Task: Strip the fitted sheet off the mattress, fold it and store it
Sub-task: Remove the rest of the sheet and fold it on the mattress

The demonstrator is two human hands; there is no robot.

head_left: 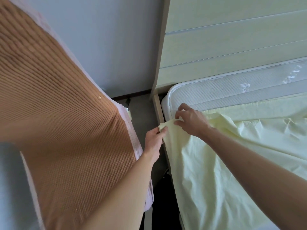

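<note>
A pale yellow fitted sheet point(224, 155) lies rumpled over the white mattress point(224, 90), pulled back from the head end so a strip of quilted mattress is bare. My left hand point(153, 141) pinches the sheet's corner edge beside the mattress's near-left corner. My right hand point(191, 121) grips the same corner fabric from above, fingers curled round the hem. The sheet's corner is lifted off the mattress corner between both hands.
A pale wooden headboard point(232, 39) stands behind the mattress. The wooden bed frame rail point(159, 112) runs along the left side. An orange ribbed mat with pink edging point(58, 113) leans at the left. A narrow dark floor gap point(142, 110) separates them.
</note>
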